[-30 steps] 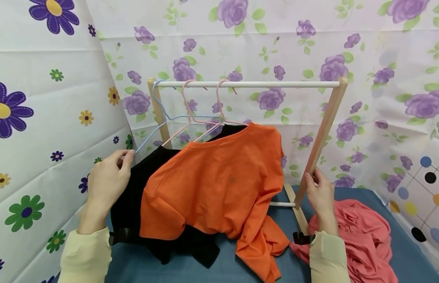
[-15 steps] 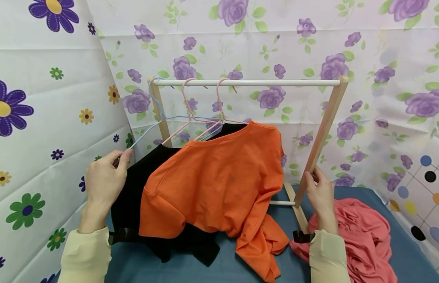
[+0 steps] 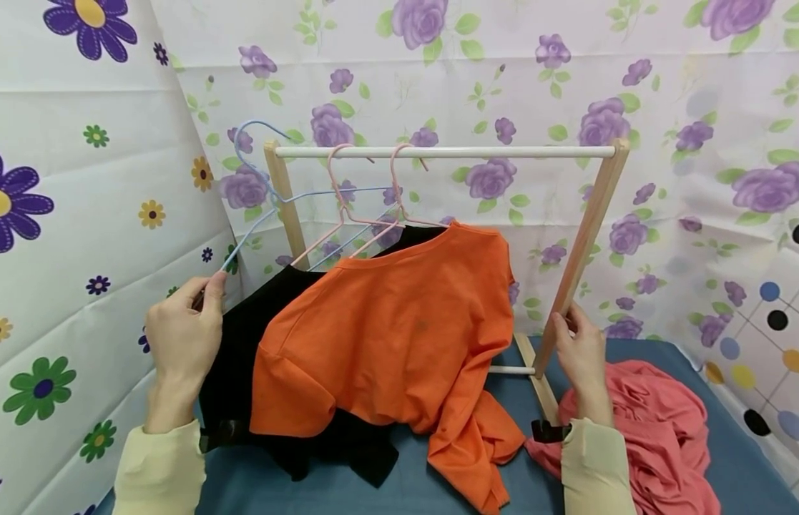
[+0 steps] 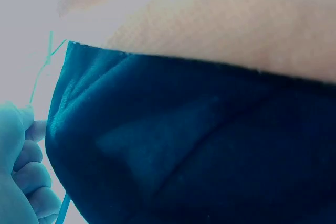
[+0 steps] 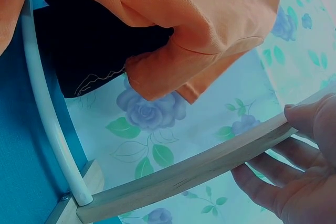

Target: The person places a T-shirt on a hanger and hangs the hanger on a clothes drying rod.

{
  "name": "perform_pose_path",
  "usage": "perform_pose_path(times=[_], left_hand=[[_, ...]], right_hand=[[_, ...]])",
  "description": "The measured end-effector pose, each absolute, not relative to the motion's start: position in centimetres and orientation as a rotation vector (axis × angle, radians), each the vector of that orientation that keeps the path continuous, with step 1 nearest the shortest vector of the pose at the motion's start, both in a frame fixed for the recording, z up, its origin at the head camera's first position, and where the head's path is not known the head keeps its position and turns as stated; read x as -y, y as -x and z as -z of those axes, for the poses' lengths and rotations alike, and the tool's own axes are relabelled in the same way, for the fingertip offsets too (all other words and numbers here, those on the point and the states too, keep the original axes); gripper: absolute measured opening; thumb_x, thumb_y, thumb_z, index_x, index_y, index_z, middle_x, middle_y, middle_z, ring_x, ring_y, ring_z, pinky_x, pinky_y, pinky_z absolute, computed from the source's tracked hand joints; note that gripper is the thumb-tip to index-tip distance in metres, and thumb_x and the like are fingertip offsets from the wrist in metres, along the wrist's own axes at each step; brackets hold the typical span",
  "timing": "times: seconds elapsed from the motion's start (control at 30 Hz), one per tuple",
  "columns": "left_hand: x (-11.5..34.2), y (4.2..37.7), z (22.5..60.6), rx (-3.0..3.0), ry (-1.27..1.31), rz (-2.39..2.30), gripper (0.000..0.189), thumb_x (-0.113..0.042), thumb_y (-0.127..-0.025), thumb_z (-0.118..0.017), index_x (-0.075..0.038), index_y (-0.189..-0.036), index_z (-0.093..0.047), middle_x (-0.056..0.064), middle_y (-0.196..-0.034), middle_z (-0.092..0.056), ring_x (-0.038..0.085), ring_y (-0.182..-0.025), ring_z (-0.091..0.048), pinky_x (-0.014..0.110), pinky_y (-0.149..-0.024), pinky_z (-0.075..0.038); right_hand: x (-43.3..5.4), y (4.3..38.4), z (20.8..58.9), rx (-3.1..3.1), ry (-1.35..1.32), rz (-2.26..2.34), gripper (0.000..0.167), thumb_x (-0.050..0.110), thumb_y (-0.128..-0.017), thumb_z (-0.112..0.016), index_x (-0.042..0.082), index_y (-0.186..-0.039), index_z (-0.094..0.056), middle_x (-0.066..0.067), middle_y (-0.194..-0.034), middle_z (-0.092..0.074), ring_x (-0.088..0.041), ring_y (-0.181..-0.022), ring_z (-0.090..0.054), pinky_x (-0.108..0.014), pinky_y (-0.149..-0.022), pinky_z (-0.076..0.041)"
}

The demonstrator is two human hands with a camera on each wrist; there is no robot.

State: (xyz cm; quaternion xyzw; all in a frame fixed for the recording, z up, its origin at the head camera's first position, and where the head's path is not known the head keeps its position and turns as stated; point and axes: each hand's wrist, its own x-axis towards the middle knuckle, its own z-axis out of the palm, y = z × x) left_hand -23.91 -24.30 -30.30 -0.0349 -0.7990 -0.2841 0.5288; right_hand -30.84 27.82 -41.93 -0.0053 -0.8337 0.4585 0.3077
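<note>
Head view: the left hand [image 3: 185, 332], at the left, has its thumb and curled fingers pinching the lower left corner of a blue hanger [image 3: 246, 239]. That hanger is tilted, its hook above the left end of the white rail [image 3: 489, 152] and apart from it, while its other arm runs right behind two pink hangers. At the right, the right hand [image 3: 582, 350] grips the right upright [image 3: 582, 250] of the wooden stand, thumb to one side and fingers to the other, as the right wrist view also shows. Between the hands, the left pink hanger [image 3: 318, 244] and the right pink hanger [image 3: 373, 242] hook over the rail. An orange shirt [image 3: 399, 329] hangs in front of a black garment [image 3: 244, 357], which lies just beside the left hand. Near and right, a crumpled pink cloth [image 3: 663, 415] rests on the blue surface [image 3: 347, 493]. Flowered sheeting [image 3: 521, 93] covers the far side.
</note>
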Motion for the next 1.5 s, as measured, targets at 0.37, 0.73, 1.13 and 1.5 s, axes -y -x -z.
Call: perform_pose_path(times=[0.37,0.73,1.13,1.5], left_hand=[[23.9,22.5,32.9,1.787,0.011,0.854,0.032,-0.023,-0.097,-0.064,0.004,-0.082,-0.072,-0.002,-0.061,-0.054,0.003,-0.050,-0.039,0.015,-0.052,-0.031],[24.2,21.3,35.5,1.693,-0.047,0.941,0.029,-0.020,-0.094,-0.069,0.006,-0.083,-0.073,-0.019,-0.065,-0.053,0.000,-0.053,-0.040,0.012,-0.054,-0.033],[25.9,20.1,34.6,1.660,-0.120,0.862,0.025,-0.016,-0.092,-0.070,0.006,-0.081,-0.075,-0.029,-0.065,-0.050,-0.008,-0.052,-0.039,0.007,-0.055,-0.032],[28.4,19.5,35.6,1.625,-0.072,0.704,0.025,-0.018,-0.089,-0.072,0.005,-0.084,-0.075,-0.040,-0.075,-0.047,-0.018,-0.058,-0.039,0.005,-0.061,-0.031]], right_hand=[[-27.9,30.8,41.7,2.187,0.002,-1.201,0.035,0.025,-0.104,-0.050,0.007,-0.132,-0.058,-0.021,-0.121,-0.063,-0.039,-0.115,-0.058,-0.057,-0.087,-0.048],[-27.7,31.0,42.2,2.203,-0.016,-1.201,0.036,0.023,-0.104,-0.050,0.007,-0.135,-0.056,-0.023,-0.121,-0.062,-0.041,-0.114,-0.058,-0.057,-0.089,-0.047],[-28.0,30.6,41.5,2.268,-0.028,-1.186,0.040,0.024,-0.104,-0.049,0.006,-0.141,-0.050,-0.025,-0.126,-0.059,-0.042,-0.116,-0.057,-0.058,-0.090,-0.046],[-28.8,29.3,41.0,2.395,-0.034,-1.207,0.053,0.036,-0.105,-0.043,0.008,-0.150,-0.038,-0.025,-0.137,-0.052,-0.039,-0.108,-0.062,-0.054,-0.085,-0.050]])
